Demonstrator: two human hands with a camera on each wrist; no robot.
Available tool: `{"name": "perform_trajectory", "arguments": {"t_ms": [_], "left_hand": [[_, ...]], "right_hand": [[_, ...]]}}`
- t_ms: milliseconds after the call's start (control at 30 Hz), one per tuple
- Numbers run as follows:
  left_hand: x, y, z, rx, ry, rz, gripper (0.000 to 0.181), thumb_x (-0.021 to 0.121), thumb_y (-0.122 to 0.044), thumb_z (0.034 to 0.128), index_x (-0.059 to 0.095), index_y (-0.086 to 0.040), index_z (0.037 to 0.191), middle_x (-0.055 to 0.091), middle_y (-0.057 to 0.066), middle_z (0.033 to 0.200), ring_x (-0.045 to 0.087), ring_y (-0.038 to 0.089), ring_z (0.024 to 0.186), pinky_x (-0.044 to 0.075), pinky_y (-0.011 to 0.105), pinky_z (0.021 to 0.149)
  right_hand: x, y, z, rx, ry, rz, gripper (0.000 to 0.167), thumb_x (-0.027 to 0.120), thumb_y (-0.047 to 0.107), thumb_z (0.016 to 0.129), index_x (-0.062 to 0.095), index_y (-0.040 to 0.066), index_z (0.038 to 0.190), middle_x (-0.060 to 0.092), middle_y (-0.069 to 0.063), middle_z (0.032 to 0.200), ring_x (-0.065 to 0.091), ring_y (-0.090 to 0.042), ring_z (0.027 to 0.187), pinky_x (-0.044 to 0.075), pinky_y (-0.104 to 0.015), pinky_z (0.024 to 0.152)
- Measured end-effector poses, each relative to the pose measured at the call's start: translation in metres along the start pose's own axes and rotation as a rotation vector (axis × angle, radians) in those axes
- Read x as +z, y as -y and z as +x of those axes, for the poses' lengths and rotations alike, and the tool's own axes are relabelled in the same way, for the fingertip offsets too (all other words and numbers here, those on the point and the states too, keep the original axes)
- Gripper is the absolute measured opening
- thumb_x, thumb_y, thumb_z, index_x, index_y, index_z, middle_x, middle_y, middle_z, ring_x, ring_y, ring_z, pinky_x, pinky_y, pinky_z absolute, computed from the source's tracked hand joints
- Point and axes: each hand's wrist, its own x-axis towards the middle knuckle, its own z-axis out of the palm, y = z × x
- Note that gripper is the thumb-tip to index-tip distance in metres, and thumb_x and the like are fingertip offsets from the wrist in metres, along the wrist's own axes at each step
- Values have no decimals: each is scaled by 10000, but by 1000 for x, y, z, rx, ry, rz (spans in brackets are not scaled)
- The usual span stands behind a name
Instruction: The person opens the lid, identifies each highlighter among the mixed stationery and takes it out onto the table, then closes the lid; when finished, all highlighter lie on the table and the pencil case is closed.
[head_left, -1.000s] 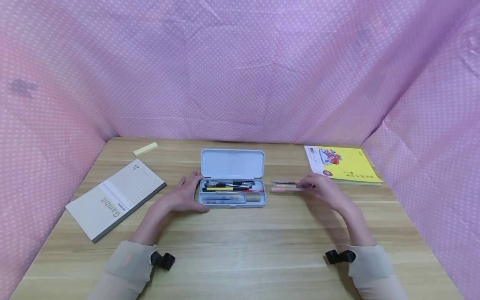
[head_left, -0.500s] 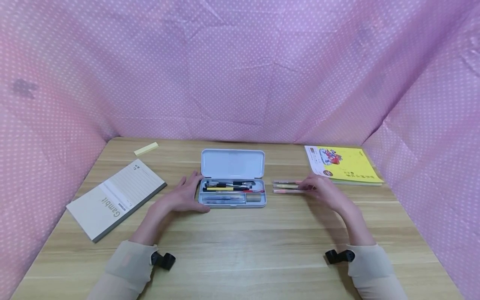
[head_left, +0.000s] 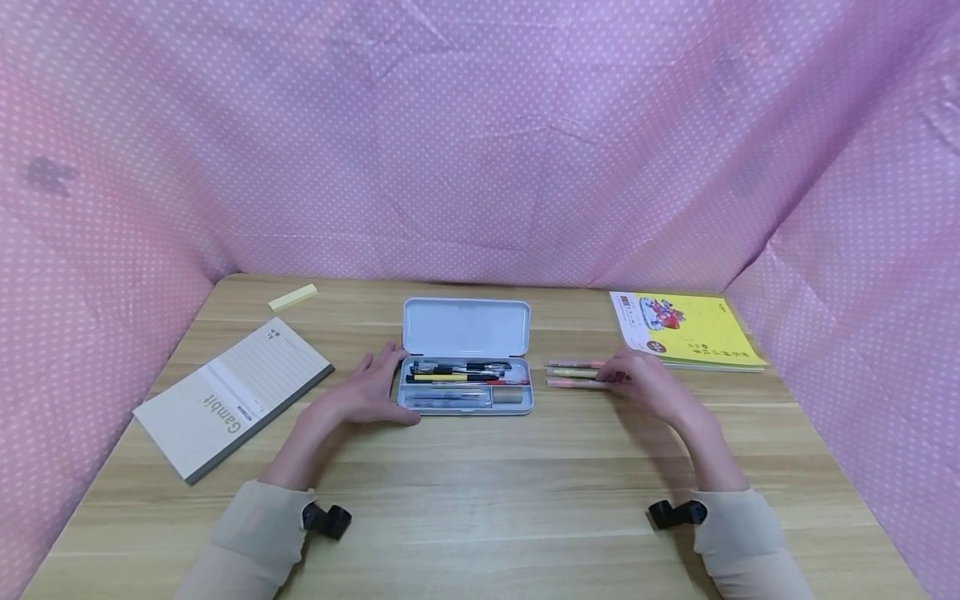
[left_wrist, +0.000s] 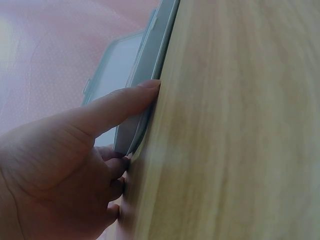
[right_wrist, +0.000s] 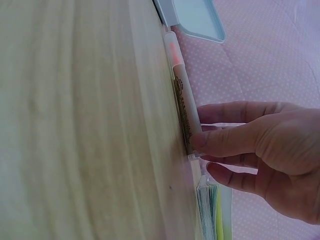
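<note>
Head view: the left hand (head_left: 363, 396) is gripping the left end of a pencil case (head_left: 465, 327), fingers (head_left: 384, 360) round the far corner, thumb at the near one. The case is sitting just right of these fingers on the worktop (head_left: 480, 500), lid tipped back, pens (head_left: 450, 377) lying inside. Left of the same fingers, a notebook (head_left: 232, 400) is lying aslant; a pale yellow strip (head_left: 293, 297) is lying farther off beyond it. The right hand (head_left: 643, 382) is pinching the right ends of three markers (head_left: 572, 374); these are lying side by side, pointing left from the fingers towards the case without touching it. A yellow book (head_left: 697, 329) is lying beyond and right of those fingers.

Left wrist view: the thumb is pressing the case's near edge; the other fingers are curling by its end.

Right wrist view: thumb and fingers are clamping the nearest marker's end, its pink-marked cap pointing away from them. The farther markers are mostly hiding behind it.
</note>
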Motion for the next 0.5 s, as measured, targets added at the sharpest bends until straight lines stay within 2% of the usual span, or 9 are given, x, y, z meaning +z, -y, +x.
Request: {"name": "perform_trajectory", "arguments": {"t_ms": [233,500], "left_hand": [[2,5,2,-20,5,18,1067,841,-470,756,274,-60,1563,38,319,1701,6,541,1574,26,691,1279],[0,2,0,-6,4,5,1092,846,-507,736,283,-51,1553,35,330,1696,-11,532,1578,-2,677,1286]], "right_hand": [[1,1,1,30,12,-11,175,784,-61,825,791,97,901,755,-17,870,711,-199,855,610,-409,789],[3,1,1,61,25,-21,172,779,-51,835,797,102,911,760,-22,885,719,-211,883,614,-422,810]]}}
